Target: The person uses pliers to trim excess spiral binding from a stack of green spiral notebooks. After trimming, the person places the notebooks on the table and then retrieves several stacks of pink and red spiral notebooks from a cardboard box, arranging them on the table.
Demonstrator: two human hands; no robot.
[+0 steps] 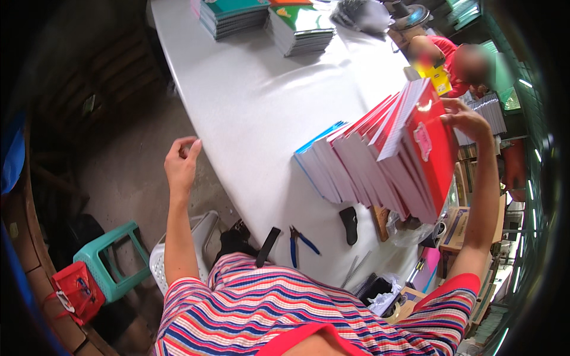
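Note:
A long row of notebooks (362, 169) stands upright on the table, several with red covers and a blue one at its left end. My right hand (469, 121) grips the top edge of the red-covered notebook (436, 151) at the row's right end. Some pages and covers beside it fan apart at the top. Off the table's left edge, my left hand (183, 160) hangs with fingers loosely curled toward the thumb, and I see nothing in it. Blue-handled pliers (301, 244) and a black oblong object (349, 225) lie in front of the row.
Stacks of teal notebooks (234, 16) and green notebooks (300, 29) sit at the far end of the white table (237, 89). A person in red (448, 50) is at the far right. Left of me stand a green stool (122, 261) and a white stool (205, 234). Cardboard boxes (460, 228) crowd the right.

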